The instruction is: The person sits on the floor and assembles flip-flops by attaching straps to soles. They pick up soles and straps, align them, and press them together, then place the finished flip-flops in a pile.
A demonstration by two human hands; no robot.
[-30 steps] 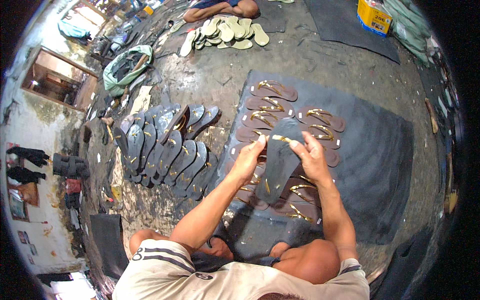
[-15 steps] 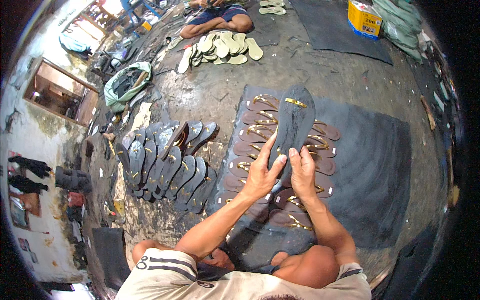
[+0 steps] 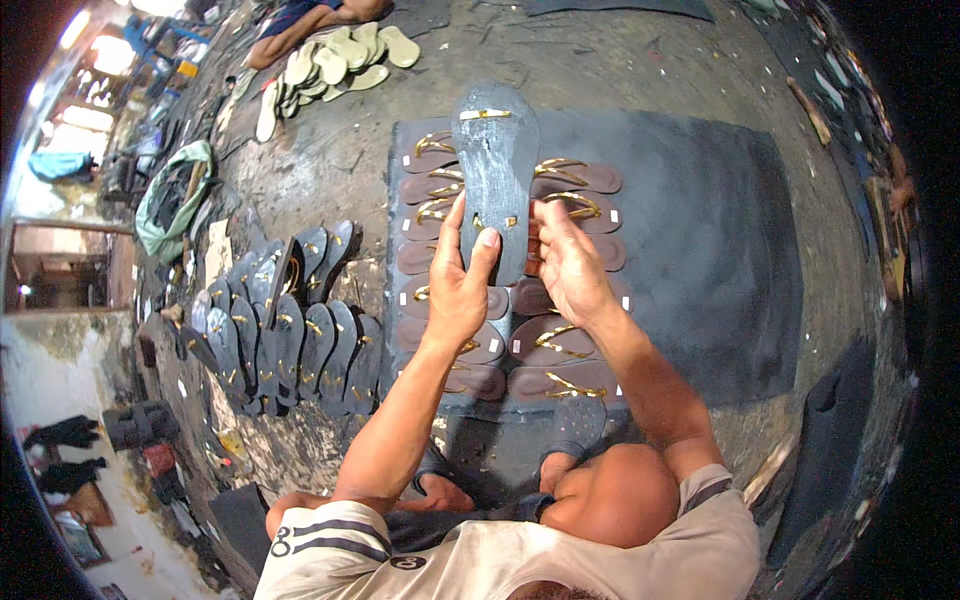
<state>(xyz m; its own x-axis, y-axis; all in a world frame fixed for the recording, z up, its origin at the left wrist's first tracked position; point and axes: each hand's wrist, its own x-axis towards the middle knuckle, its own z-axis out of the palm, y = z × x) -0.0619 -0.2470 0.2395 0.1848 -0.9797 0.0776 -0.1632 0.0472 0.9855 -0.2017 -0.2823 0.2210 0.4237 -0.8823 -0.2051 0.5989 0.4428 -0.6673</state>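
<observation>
A dark flip-flop [image 3: 493, 160] is held up in front of me, its grey sole facing me and gold strap pieces showing at the toe and lower down. My left hand [image 3: 464, 290] grips its lower left side, thumb lying across the sole. Beside the right edge is my right hand [image 3: 572, 260], its fingers apart and partly in shade; whether they touch the sole is hard to see. Below lie rows of brown flip-flops [image 3: 560, 340] with gold straps and small white labels, set on a dark mat [image 3: 700, 250].
To the left stands a cluster of dark flip-flops [image 3: 285, 335], soles showing. Farther off are a pile of pale soles [image 3: 345, 55], a seated person's legs [image 3: 310, 22] and a green sack [image 3: 172, 205]. A stained wall with a window opening [image 3: 65, 265] borders the left.
The view has shifted to the right and downward. The flip-flop is more upright, its sole lit more brightly. My right hand's thumb has come off the sole and the hand has loosened at the edge.
</observation>
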